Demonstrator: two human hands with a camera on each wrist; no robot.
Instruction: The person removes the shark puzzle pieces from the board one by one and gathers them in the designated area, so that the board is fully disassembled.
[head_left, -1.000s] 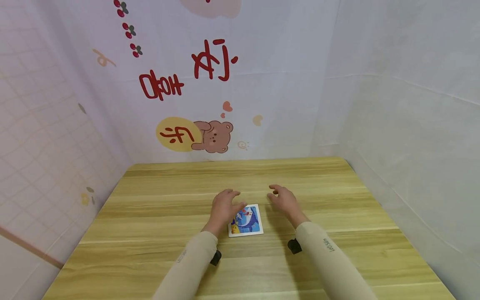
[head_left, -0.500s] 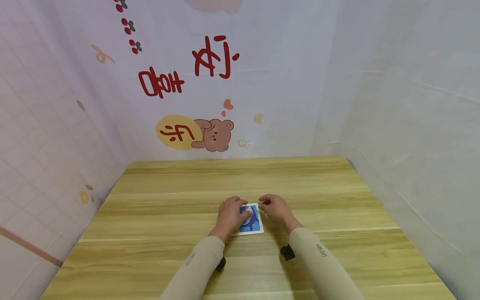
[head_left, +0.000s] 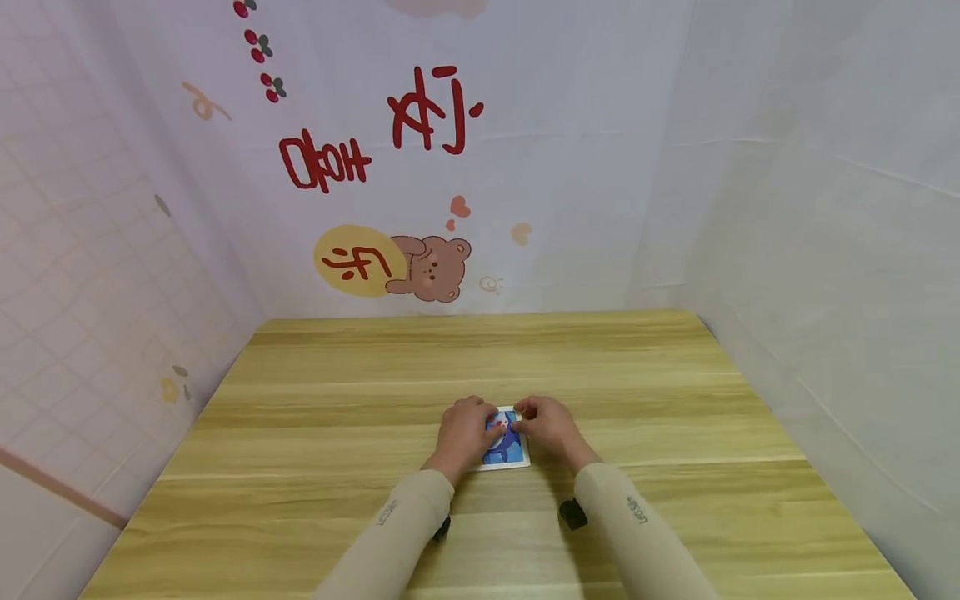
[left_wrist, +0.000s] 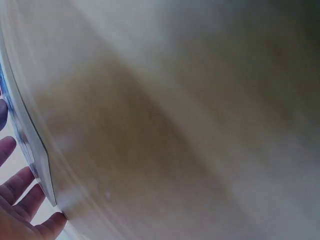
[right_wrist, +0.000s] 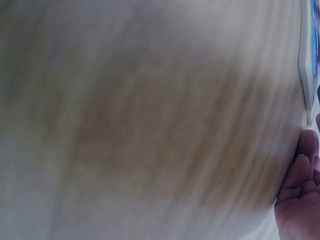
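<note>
Picture board [head_left: 510,450]: flat on the worktop [head_left: 322,442], between the two hands; white border, blue sea scene, part of it covered by the left hand.
Left hand [head_left: 460,435]: over the board's left side, thumb across the picture; left wrist view shows fingers [left_wrist: 31,201] spread, slightly bent, tips along the board's edge; not wrapped round it.
Right hand [head_left: 551,427]: at the board's far right corner, thumb and forefinger slightly apart there; firm pinch or light touch, can't tell; in the right wrist view other fingers curl beside the corner.
Sleeves: both cream, left [head_left: 393,529] and right [head_left: 633,521], small lettering on each.
Wrist gear: black piece [head_left: 573,514] under the right sleeve, another [head_left: 442,530] by the left.
Backdrop: pale cloth [head_left: 585,192] behind worktop; printed bear [head_left: 435,271], yellow oval [head_left: 358,283], red characters [head_left: 427,108], cherries [head_left: 272,88].
</note>
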